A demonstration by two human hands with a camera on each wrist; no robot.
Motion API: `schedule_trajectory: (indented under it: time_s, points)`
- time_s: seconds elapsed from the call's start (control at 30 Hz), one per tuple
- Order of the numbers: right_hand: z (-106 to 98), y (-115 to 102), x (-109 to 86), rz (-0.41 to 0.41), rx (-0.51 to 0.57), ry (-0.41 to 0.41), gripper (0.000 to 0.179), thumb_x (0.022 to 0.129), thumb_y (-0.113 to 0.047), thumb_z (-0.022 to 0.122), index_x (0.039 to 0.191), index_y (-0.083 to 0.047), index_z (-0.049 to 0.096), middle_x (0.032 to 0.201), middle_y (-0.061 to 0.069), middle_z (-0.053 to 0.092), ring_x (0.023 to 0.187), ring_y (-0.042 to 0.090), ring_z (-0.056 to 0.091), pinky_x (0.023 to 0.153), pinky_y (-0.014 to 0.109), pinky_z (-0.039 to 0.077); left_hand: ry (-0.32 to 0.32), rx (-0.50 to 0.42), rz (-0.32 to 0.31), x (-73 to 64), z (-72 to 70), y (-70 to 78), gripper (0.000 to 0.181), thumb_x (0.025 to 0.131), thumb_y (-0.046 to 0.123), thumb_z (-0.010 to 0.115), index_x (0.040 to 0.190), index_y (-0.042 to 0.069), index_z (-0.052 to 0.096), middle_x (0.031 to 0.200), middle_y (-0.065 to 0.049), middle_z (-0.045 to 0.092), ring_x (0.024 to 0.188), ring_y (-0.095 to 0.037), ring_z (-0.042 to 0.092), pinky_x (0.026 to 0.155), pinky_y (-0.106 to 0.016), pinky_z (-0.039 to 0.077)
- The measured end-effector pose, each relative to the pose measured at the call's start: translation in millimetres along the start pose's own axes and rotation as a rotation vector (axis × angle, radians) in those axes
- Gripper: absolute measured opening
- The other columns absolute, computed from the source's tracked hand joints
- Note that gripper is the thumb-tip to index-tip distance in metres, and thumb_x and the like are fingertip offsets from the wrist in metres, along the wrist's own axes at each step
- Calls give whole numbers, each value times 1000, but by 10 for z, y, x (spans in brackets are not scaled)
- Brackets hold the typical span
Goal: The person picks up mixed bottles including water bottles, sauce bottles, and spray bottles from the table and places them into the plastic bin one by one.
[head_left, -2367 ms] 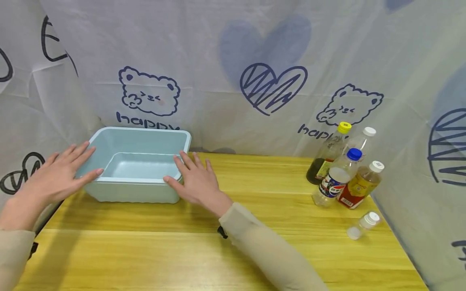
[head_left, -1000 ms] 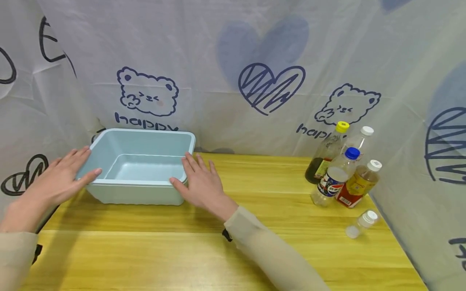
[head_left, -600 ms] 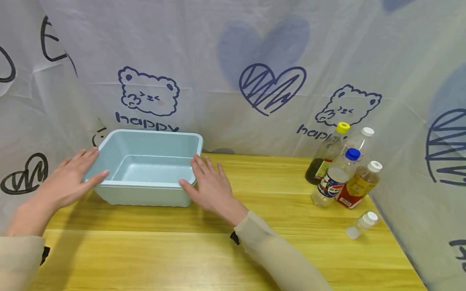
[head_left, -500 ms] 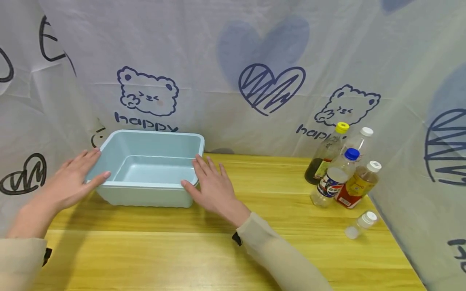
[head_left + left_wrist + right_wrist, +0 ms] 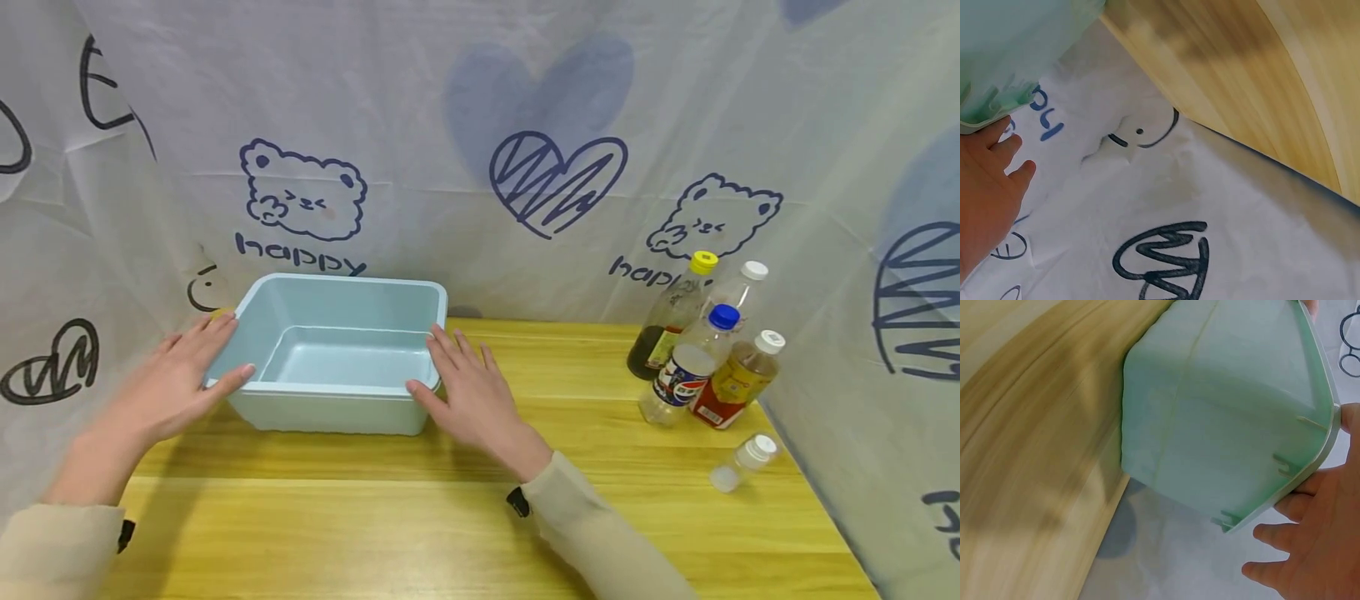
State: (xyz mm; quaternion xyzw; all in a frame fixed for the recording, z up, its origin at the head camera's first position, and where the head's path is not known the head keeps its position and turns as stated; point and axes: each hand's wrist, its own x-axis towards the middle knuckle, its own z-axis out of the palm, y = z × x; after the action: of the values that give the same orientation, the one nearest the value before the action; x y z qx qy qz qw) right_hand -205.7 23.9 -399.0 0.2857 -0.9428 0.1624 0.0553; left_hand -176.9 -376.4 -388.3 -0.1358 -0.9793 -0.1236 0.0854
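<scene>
A light blue plastic basin (image 5: 330, 412) stands on the wooden table, left of its middle, with nothing inside. My left hand (image 5: 168, 387) lies at its left end, fingers straight and spread, thumb at the front rim. At the opposite end, my right hand (image 5: 480, 404) touches the rim with extended fingers. The right wrist view shows the basin's outer wall (image 5: 1210, 419) on the tabletop and my right hand (image 5: 1322, 531) with fingers at the rim's edge. In the left wrist view, my left hand (image 5: 988, 194) meets the rim from outside.
At the table's right stand a dark-liquid bottle (image 5: 652, 350) with yellow cap, a clear white-capped bottle (image 5: 738, 292), a Pepsi bottle (image 5: 682, 379) with blue cap and a red-and-yellow-labelled bottle (image 5: 738, 383). A small white-capped bottle (image 5: 742, 462) is nearer. Printed cloth (image 5: 450, 100) hangs behind.
The basin has slid to the right along the table and slightly nearer, with both my hands moving along at its ends. The bottles have stayed in place.
</scene>
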Motion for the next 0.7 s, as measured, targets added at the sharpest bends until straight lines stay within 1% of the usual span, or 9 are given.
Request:
schedule_trajectory:
  time_s: [0.1, 0.23, 0.37, 0.47, 0.57, 0.7]
  points:
    - [-17, 84, -58, -6, 1, 7, 78, 108, -63, 29, 167, -13, 23, 175, 2, 15, 159, 34, 18, 129, 59, 13, 4, 4, 10, 10, 31, 68, 81, 107, 49, 49, 165, 2, 18, 172, -21, 14, 158, -45, 8, 129, -56, -4]
    - [-40, 201, -139, -11, 28, 14, 78, 108, -64, 30, 167, -14, 23, 175, 2, 16, 159, 33, 17, 129, 60, 13, 9, 10, 34, 20, 66, 160, 82, 107, 49, 50, 165, 2, 18, 171, -21, 17, 157, -45, 11, 130, -53, -5]
    - [-80, 318, -241, -9, 56, 15, 78, 108, -64, 30, 167, -15, 22, 175, 0, 16, 160, 30, 15, 129, 60, 12, 9, 9, 60, 25, 105, 255, 83, 106, 50, 52, 166, 3, 18, 171, -21, 19, 157, -46, 15, 130, -55, -1]
    - [-123, 402, -316, -13, 78, 21, 76, 108, -63, 32, 167, -14, 23, 175, -1, 16, 160, 29, 16, 129, 60, 12, 8, 9, 68, 27, 126, 338, 83, 106, 51, 53, 166, 5, 19, 172, -18, 19, 157, -44, 16, 131, -54, 2]
    - [-160, 482, -379, -15, 96, 26, 75, 108, -60, 35, 166, -14, 24, 174, -2, 15, 160, 29, 17, 129, 59, 12, 15, 11, 91, 31, 144, 419, 83, 105, 51, 53, 166, 6, 19, 171, -17, 20, 157, -43, 16, 131, -54, 3]
    - [-199, 591, -466, -19, 119, 46, 73, 109, -55, 40, 165, -11, 27, 174, -1, 17, 159, 30, 18, 129, 59, 11, 12, 11, 114, 45, 173, 542, 85, 105, 53, 53, 166, 6, 19, 172, -16, 19, 158, -42, 16, 129, -59, 9]
